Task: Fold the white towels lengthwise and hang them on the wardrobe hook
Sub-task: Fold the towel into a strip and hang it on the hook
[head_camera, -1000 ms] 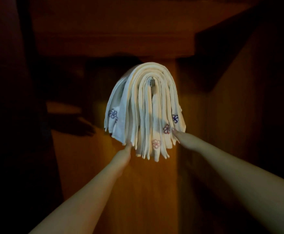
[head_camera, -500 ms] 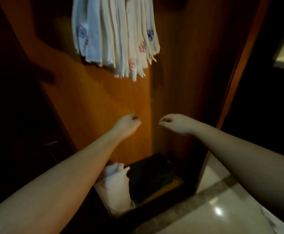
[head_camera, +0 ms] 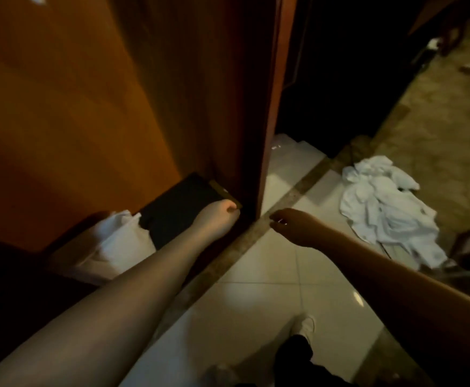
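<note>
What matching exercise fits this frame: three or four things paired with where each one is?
Things:
1. pile of white towels
2. black box
3. white bag
4. white shoe

Places:
A. bottom edge of the picture, on the pale tiles
B. wardrobe floor, far left
C. on the floor, right of the wardrobe
D. wardrobe floor, behind the left hand

Pairs: 1-C, 2-D, 3-B, 4-A
</note>
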